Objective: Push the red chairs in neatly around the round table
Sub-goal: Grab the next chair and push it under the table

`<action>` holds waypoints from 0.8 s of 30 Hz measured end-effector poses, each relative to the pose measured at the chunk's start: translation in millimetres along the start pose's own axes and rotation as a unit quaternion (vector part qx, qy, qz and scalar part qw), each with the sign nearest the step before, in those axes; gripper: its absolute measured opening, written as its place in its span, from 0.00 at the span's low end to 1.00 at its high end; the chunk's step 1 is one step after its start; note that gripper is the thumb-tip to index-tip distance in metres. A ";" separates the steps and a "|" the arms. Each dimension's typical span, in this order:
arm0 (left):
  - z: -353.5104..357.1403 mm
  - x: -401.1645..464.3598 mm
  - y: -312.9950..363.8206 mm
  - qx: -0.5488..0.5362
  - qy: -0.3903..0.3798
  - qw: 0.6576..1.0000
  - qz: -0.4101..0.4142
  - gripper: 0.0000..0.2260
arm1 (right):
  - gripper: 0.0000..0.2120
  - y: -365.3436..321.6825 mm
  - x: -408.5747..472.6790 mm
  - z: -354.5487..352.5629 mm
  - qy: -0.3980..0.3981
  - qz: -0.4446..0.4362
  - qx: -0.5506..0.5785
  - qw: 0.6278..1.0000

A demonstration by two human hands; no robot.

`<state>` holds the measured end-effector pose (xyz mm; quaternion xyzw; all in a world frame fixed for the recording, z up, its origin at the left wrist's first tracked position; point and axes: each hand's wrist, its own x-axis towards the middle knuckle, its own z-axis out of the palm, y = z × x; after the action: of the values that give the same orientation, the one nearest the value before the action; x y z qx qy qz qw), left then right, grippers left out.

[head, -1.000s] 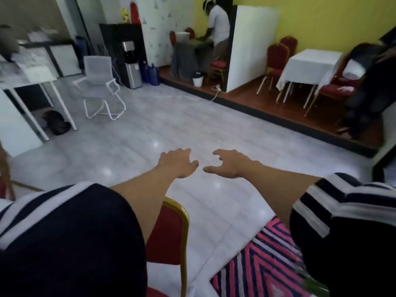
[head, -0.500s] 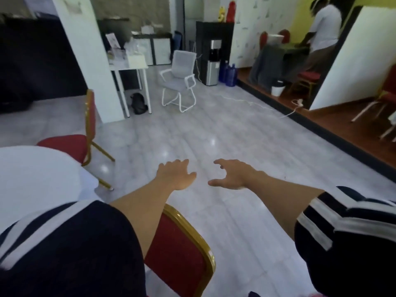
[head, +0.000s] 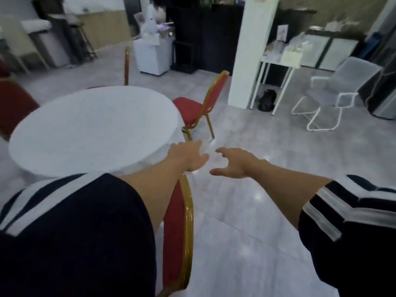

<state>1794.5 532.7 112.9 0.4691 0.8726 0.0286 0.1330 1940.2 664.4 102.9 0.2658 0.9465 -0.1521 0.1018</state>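
Your left hand point(head: 188, 156) and right hand point(head: 232, 163) are both out in front, empty, fingers loosely spread and curled, touching nothing, hovering over floor just past the table's near right edge. Round table point(head: 92, 129), white cloth, smooth matte top, sits left of centre; cloth hem drapes at the near right rim. Nearest red chair point(head: 177, 232) is right under your left forearm: padded red back, glossy gold metal frame, back edge-on to you, tucked close to the table. Second red chair point(head: 199, 103) at the table's far right, angled, seat partly under the rim, thin gold legs on the floor. Third chair back point(head: 126, 65) shows at the far side, gold edge only, seat hidden by the table. Dark red shape at the far left edge; can't tell what it is. Open room: wide clear strip of glossy grey tile point(head: 246, 211) to your right and ahead. Limits: white square pillar point(head: 248, 50) beyond the second chair, white-framed mesh chair point(head: 334, 91) far right, white-legged side table point(head: 278, 61) between them.
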 end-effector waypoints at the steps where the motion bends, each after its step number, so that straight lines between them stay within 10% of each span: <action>1: -0.3 -9.4 -8.8 -0.003 0.006 0.999 -0.035 0.32 | 0.46 -10.3 13.4 0.9 -0.013 -0.050 -0.013 0.999; 24: 75.3 -99.0 -41.8 -0.158 0.028 0.903 -0.399 0.33 | 0.45 -91.1 104.9 44.7 -0.188 -0.423 -0.185 0.867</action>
<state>1832.0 421.9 53.4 0.0537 0.9740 0.1242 0.1815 1808.6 624.6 53.9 -0.2169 0.9421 -0.0501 0.2508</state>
